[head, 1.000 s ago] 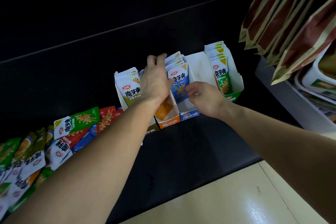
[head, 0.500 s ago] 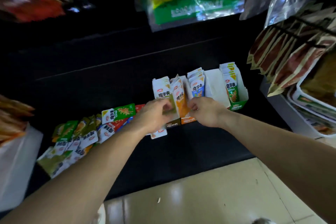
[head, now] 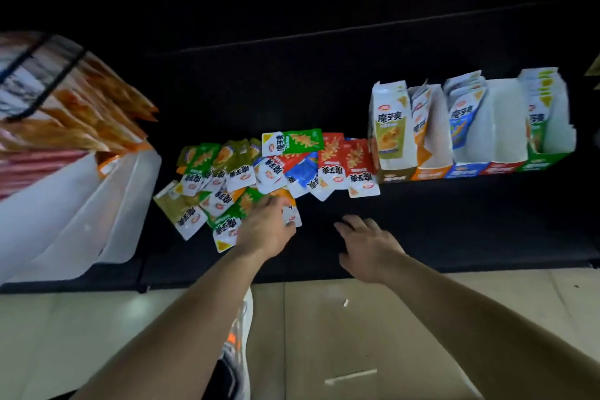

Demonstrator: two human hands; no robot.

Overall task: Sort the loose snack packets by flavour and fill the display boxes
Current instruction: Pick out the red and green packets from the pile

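Foil packets (head: pixel 237 169) (green, orange, red, blue) lie heaped at centre-left on the black shelf (head: pixel 422 221), their long axes pointing every way. The left hand (head: pixel 266 232) rests on the heap's near edge over an orange packet (head: pixel 291 212) — whether it pinches, I cannot tell. The right hand (head: pixel 367 245) hovers beside it, fingers spread, empty. Display boxes (head: pixel 506 127) stand at far right, so the left hand is nearer the packets and the right nearer the boxes.

**Both arms out, palms down**

The left hand (head: pixel 266 232) reaches furthest forward, back of the hand up, its fingers (head: pixel 274 206) fairly straight and close together, tips pointing away from the body. The right hand (head: pixel 370 244) lies beside it but apart, palm down, fingers spread and relaxed, holding nothing. Both forearms are bare.
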